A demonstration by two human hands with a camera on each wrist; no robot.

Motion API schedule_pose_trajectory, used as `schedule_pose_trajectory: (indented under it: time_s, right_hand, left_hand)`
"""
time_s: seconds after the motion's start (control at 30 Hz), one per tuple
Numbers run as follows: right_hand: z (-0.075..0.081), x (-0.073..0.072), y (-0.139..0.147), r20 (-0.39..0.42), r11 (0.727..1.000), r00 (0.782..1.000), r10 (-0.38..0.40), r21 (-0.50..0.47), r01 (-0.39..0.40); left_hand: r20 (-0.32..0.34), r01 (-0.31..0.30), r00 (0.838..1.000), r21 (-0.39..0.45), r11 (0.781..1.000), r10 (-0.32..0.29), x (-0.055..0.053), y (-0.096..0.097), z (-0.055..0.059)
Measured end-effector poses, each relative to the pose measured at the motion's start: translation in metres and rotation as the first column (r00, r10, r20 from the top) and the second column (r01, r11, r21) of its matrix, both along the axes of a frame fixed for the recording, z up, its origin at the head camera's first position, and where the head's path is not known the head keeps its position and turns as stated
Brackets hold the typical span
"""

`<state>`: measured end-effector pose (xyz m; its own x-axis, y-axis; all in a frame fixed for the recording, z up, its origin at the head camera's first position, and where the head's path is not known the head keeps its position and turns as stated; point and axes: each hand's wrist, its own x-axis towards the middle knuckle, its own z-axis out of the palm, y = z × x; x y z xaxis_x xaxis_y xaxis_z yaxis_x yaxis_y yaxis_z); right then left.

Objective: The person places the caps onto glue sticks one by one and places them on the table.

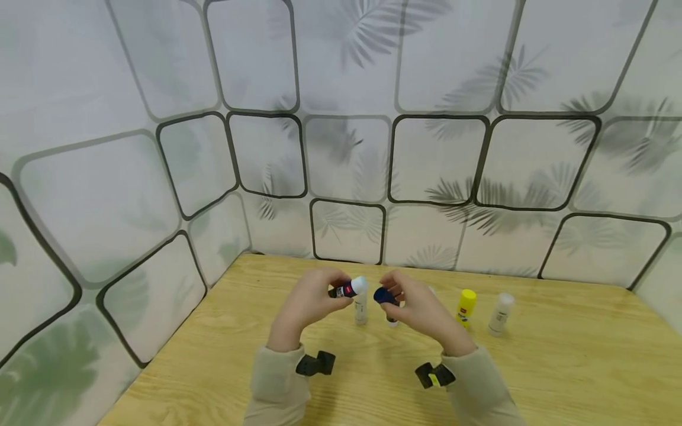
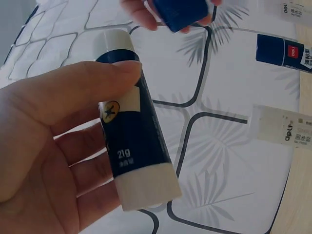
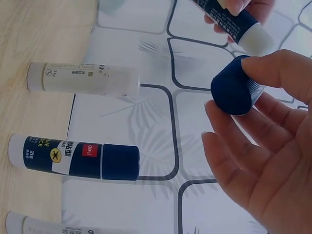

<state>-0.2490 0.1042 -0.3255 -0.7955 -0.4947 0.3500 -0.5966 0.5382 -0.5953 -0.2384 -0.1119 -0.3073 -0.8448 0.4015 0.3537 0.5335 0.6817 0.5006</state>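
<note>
My left hand [image 1: 311, 299] pinches a dark blue glue stick [image 1: 347, 289] between thumb and fingers, above the table. The stick is uncapped and tilted, its white end [image 3: 257, 40] pointing toward my right hand. In the left wrist view, "21g" is printed on its blue label [image 2: 141, 141], above a white base. My right hand [image 1: 423, 307] holds the dark blue cap [image 3: 231, 90] by its sides, with thumb and fingertips. A small gap separates cap and stick. Behind the hands stand a white glue stick [image 1: 360, 310] and a capped blue glue stick [image 3: 73, 158], partly hidden in the head view.
To the right of my right hand, a yellow glue stick [image 1: 466, 305] and another white glue stick [image 1: 501, 313] stand on the wooden table [image 1: 213, 355]. A leaf-patterned cloth [image 1: 346, 231] with dark outlined squares hangs behind the table and along its left side.
</note>
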Motion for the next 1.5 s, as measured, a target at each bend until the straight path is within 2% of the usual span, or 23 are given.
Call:
schedule_pose_trajectory:
  time_s: [0.17, 0.43, 0.7, 1.03, 1.27, 1.5]
  right_hand:
    - [0.000, 0.001, 0.000, -0.029, 1.000, 1.000, -0.013, -0.028, 0.012]
    - [0.003, 0.004, 0.001, -0.059, 0.999, 0.998, -0.030, -0.044, 0.027]
    - [0.007, 0.007, 0.005, -0.100, 0.997, 0.995, -0.023, -0.073, 0.016]
    - [0.009, 0.007, 0.013, -0.133, 0.979, 0.991, -0.008, -0.201, -0.019]
    - [0.010, 0.008, 0.017, -0.115, 0.958, 0.993, 0.018, -0.281, -0.050]
    - [0.012, 0.010, 0.018, -0.091, 0.952, 0.995, 0.026, -0.302, -0.053]
  left_hand:
    - [-0.043, 0.043, 0.998, -0.006, 0.999, -0.043, -0.002, 0.006, -0.003]
    - [-0.063, 0.070, 0.995, -0.023, 0.997, -0.072, -0.002, 0.011, -0.003]
    - [-0.084, 0.075, 0.993, -0.064, 0.995, -0.080, -0.002, 0.017, -0.005]
    - [-0.141, 0.056, 0.988, -0.105, 0.993, -0.070, 0.002, 0.023, -0.004]
    - [-0.209, 0.057, 0.975, -0.120, 0.991, -0.081, 0.003, 0.027, -0.004]
    - [-0.303, 0.062, 0.948, -0.129, 0.990, -0.099, 0.005, 0.034, -0.004]
